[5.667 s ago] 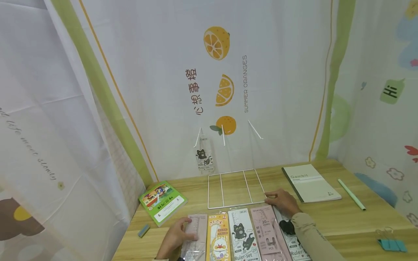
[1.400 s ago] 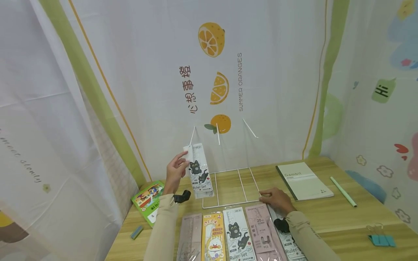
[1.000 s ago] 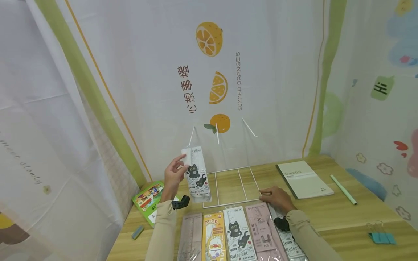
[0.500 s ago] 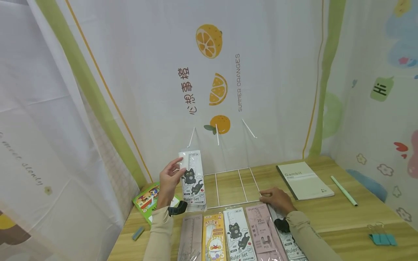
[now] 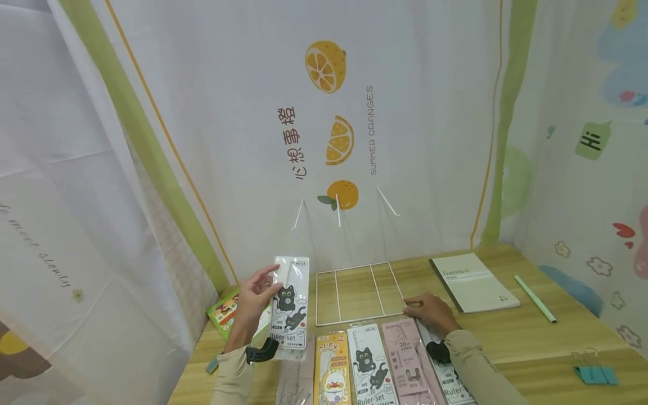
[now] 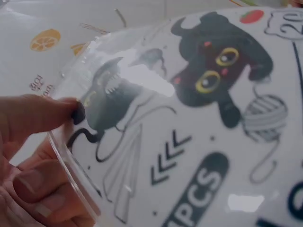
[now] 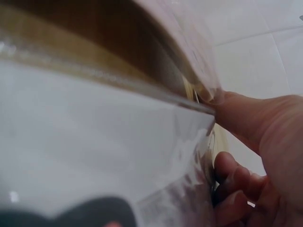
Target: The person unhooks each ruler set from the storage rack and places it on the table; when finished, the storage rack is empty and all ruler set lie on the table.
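Note:
My left hand (image 5: pixel 255 298) pinches the left edge of a clear-sleeved ruler-set packet (image 5: pixel 291 315) printed with black cats. The packet hangs upright over a pink packet (image 5: pixel 293 382) on the table and partly covers it. In the left wrist view, the thumb lies on the cat packet's (image 6: pixel 213 127) front and the curled fingers are behind its edge. My right hand (image 5: pixel 432 312) grips the front right corner of a white wire rack (image 5: pixel 337 298), fingertips at the wire. Another cat packet (image 7: pixel 94 132) fills much of the right wrist view, beside the thumb.
White prongs (image 5: pixel 338 211) stand out above the rack before the curtain. Along the near edge lie a yellow duck packet (image 5: pixel 332 371), a cat packet (image 5: pixel 372 365) and a pink packet (image 5: pixel 411 360). A notebook (image 5: pixel 476 284), green pen (image 5: pixel 535 298) and teal binder clip (image 5: pixel 596 375) lie right.
My left hand has taken the cat packet off the left prong and brought it down towards me, over the leftmost pink packet. My right hand has stayed at the rack's corner.

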`<state>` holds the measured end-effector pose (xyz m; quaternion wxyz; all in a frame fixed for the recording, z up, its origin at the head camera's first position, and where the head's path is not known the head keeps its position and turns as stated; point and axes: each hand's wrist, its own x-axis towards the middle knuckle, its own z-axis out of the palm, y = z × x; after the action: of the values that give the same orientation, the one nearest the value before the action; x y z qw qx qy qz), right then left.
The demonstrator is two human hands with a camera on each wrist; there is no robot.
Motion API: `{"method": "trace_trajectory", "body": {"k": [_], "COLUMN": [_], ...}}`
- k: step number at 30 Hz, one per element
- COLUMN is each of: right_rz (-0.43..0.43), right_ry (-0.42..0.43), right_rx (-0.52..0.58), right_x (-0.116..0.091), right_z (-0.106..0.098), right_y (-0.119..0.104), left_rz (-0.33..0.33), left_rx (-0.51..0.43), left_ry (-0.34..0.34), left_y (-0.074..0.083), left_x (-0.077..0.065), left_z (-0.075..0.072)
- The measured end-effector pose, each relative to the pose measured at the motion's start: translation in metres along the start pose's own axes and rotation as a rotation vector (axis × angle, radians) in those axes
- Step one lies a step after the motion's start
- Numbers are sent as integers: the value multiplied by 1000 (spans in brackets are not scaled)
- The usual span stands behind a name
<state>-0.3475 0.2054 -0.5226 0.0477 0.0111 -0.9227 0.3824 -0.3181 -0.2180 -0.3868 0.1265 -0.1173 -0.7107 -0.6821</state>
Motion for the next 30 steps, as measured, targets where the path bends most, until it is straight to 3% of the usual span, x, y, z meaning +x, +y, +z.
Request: {"method": "trace_trajectory", "body": {"k": [3, 8, 14, 19, 23, 30], "right_rz": [-18, -36, -27, -30, -35, -8], "right_ry": [11, 17, 3, 0, 5, -14], "right_rx": [-11, -14, 7, -9, -14, 14], "right_x": [0, 1, 1, -1, 0, 1], "right_z": [1, 1, 0, -2, -3, 0], "right_y": [2, 6, 4, 2, 2, 1], "left_rz": [-82, -256, -440, -488, -494, -491], "left_rx": [62, 86, 148, 161, 182, 404], "left_ry": [7, 51, 79, -5, -56, 42], "left_y": [-14, -37, -52, -62, -71, -82], "left_x": [-18, -46, -75, -96, -104, -103], "left_z": [-14, -38, -69, -88, -91, -81]}}
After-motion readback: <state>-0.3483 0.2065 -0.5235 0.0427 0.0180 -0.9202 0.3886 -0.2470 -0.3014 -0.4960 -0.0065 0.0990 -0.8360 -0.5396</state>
